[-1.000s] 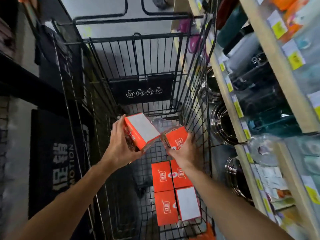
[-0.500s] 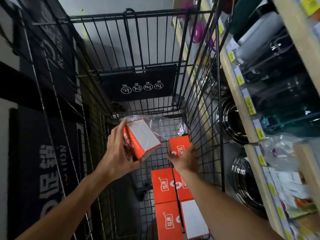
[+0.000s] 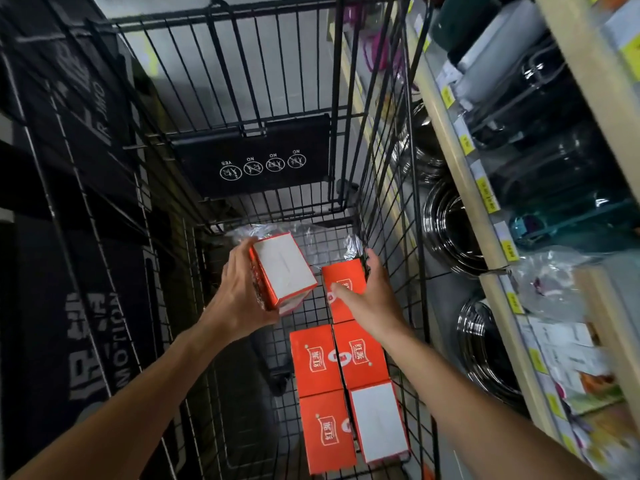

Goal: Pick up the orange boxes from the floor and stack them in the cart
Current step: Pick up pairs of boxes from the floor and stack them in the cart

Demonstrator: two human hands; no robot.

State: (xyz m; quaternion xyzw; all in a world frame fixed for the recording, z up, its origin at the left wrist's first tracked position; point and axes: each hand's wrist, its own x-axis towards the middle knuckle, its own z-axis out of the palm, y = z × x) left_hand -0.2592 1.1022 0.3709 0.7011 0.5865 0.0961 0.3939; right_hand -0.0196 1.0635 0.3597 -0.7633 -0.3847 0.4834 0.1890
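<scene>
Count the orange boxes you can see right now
6: one held in the left hand, one under the right hand, four flat on the cart floor in two pairs nearer the camera. Others may be hidden.

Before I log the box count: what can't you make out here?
- Head view: box under the right hand is partly covered; contact unclear.
- Left hand hides the held box's near face.
- Floor boxes: out of frame.
- Shelf labels: blurred.

The right hand (image 3: 372, 299) covers part of the orange box (image 3: 343, 277) beneath it, hiding whether its fingers touch the box. Both forearms run off the bottom edge. Right of that hand, the shelf goods (image 3: 575, 368) blur, their labels unreadable.
</scene>
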